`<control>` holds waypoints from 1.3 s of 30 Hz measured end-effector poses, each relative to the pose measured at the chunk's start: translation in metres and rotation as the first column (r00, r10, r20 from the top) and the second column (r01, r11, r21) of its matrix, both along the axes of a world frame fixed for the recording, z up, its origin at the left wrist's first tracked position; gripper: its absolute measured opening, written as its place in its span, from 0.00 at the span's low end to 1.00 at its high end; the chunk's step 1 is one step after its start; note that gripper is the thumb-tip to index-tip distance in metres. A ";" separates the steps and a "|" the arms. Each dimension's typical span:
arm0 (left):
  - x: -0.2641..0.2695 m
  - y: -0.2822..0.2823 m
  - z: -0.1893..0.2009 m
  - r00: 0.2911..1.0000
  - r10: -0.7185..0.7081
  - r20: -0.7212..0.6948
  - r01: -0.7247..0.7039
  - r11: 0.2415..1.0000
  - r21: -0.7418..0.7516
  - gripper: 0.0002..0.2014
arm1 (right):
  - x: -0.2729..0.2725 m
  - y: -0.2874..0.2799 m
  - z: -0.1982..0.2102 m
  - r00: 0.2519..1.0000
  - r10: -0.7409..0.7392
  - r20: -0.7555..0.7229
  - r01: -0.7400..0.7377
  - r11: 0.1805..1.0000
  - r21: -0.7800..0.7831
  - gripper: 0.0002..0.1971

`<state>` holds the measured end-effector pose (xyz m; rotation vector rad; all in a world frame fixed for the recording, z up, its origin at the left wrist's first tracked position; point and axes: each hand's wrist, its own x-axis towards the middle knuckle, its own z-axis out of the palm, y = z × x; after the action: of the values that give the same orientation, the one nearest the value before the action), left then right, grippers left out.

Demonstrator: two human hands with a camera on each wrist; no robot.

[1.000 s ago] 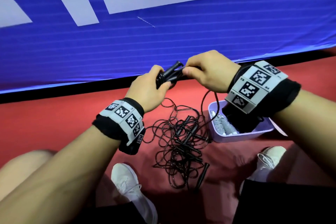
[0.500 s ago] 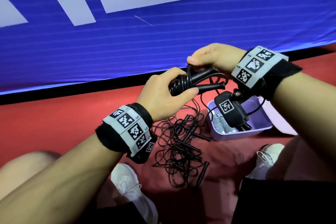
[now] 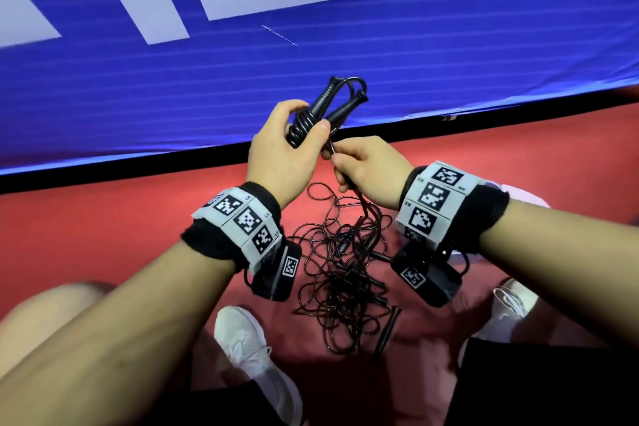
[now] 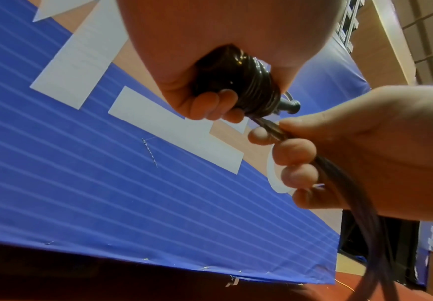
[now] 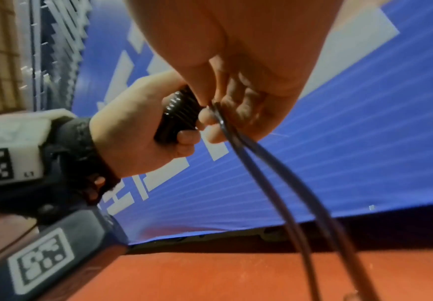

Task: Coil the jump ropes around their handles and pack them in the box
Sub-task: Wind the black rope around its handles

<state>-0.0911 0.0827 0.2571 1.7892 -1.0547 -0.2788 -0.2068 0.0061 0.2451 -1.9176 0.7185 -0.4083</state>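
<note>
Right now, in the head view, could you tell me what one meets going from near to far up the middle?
Loose handle → tangled ropes → right hand → left hand → coiled handles → blue banner.

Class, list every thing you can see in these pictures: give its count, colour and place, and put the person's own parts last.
Jump rope handles: two, black, partly coiled, in the left hand.
Loose cord: doubled, black, through the right hand.
Rope pile: count unclear, black, on the floor between the shoes.
Banner: one, blue and white, behind.
Floor: red.
Shoes: two, white.
Wrist cameras: two, black.
Left hand: grips the handles.
Right hand: grips the cord.
</note>
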 end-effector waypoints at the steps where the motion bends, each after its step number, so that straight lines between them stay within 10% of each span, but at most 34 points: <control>1: 0.000 -0.001 0.000 1.000 0.003 0.008 -0.003 1.000 -0.003 0.08 | -0.001 -0.001 0.000 0.998 0.018 -0.055 -0.023 0.996 -0.081 0.07; 6: -0.001 -0.002 0.002 1.000 -0.003 0.001 0.003 0.999 -0.034 0.07 | -0.008 -0.014 0.007 0.917 -0.033 -0.396 -0.108 0.939 -0.327 0.07; 10: -0.009 -0.003 0.006 0.998 -0.070 -0.007 0.070 0.996 -0.063 0.08 | -0.004 -0.032 0.001 0.925 -0.257 -0.279 0.128 0.904 -0.408 0.12; 13: -0.010 -0.004 0.010 0.998 -0.058 -0.011 0.057 0.993 -0.104 0.07 | -0.001 -0.023 -0.002 0.993 0.049 -0.103 -0.035 0.991 0.132 0.11; 15: -0.005 -0.005 0.011 0.999 -0.035 -0.018 0.033 0.994 -0.101 0.06 | -0.001 -0.012 0.001 0.973 0.225 -0.042 -0.190 0.897 0.400 0.10; 23: 0.026 -0.003 -0.002 0.986 0.117 0.118 -0.125 0.990 0.060 0.13 | 0.000 -0.012 -0.005 0.996 -0.040 -0.076 0.046 0.996 0.074 0.15; 31: 0.043 0.002 -0.006 0.948 0.112 0.298 -0.204 0.932 0.300 0.19 | -0.020 -0.005 0.039 0.907 0.025 -0.420 -0.241 0.849 -0.470 0.12; 39: 0.015 0.004 -0.014 0.861 -0.275 0.428 -0.008 0.834 0.551 0.16 | -0.023 -0.028 0.053 0.994 -0.089 -0.070 0.045 0.880 -0.473 0.12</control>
<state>-0.0766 0.0868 0.2432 2.3739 -1.5943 -0.2219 -0.2301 -0.0220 0.2982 -2.3869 0.7988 -0.5844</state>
